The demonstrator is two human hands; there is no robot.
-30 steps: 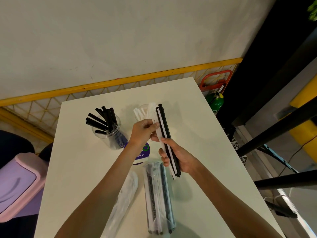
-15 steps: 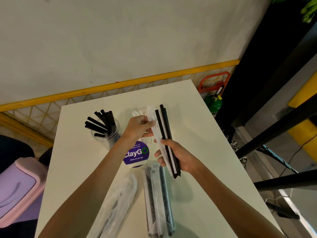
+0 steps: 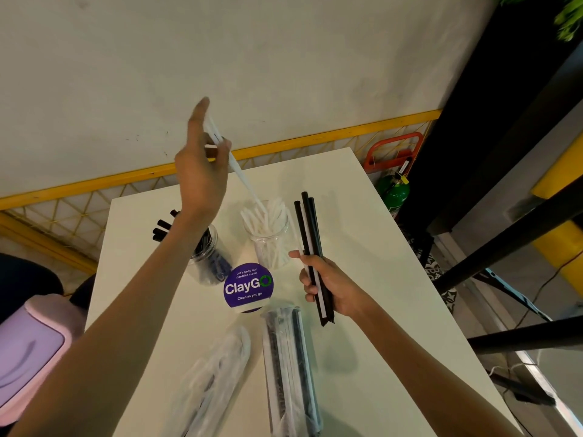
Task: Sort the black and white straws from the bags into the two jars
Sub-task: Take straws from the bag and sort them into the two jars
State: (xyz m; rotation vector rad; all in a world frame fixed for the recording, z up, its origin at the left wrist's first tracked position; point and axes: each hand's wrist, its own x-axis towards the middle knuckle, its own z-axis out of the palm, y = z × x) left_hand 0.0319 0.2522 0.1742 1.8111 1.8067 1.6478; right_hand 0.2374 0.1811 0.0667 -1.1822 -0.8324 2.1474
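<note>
Above the white-straw jar (image 3: 268, 244) on the far half of the table (image 3: 378, 266), the left hand (image 3: 202, 175) pinches a white straw (image 3: 244, 179), tip at the jar's mouth. Just right, the right hand (image 3: 332, 287) grips mixed straws (image 3: 307, 234); table surface stretches from there to the right edge.

White table (image 3: 362, 247), two clear jars mid-top: left jar (image 3: 206, 260) w/ black straws (image 3: 162, 227), right jar (image 3: 268, 244) w/ white straws (image 3: 277, 212). Round purple ClayGo disc (image 3: 248, 287) just in front, btwn them. Nearer edge, two clear straw bags lie side by side: left bag (image 3: 214, 383), right bag (image 3: 288, 367).
</note>
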